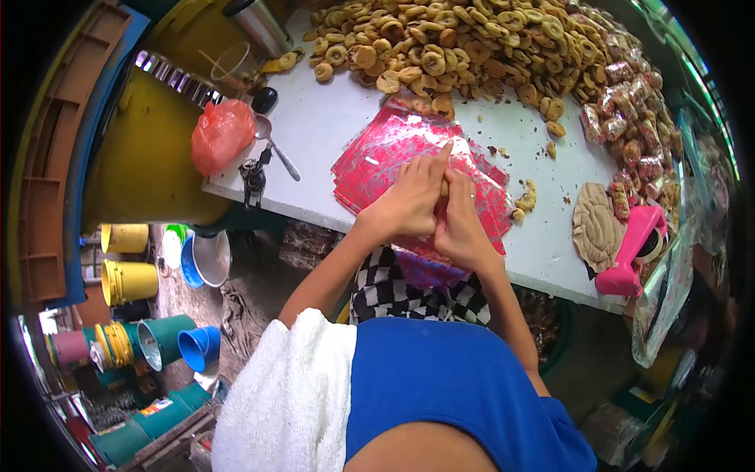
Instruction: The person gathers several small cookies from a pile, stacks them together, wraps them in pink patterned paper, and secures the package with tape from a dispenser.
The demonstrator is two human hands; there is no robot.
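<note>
My left hand (416, 194) and my right hand (463, 221) meet over a fanned stack of pink-printed clear plastic sheets (377, 159) near the table's front edge. Between my fingers shows a small part of a tan ring-shaped biscuit (444, 187); most of it is hidden. The left index finger points forward, and the right thumb side is close against the left hand. Past the sheets lies a big heap of ring-shaped biscuits (433, 63). Wrapped rolls of biscuits (637, 94) are piled at the right. Broken biscuit pieces (526, 197) lie right of the sheets.
On the white table (307, 135), at left, are a red plastic bag (223, 135), a metal spoon (283, 154), a clear cup (236, 66) and a metal tumbler (259, 26). A pink tape dispenser (628, 253) and a beige folded pad (596, 218) lie at right. Buckets (130, 282) stand at lower left.
</note>
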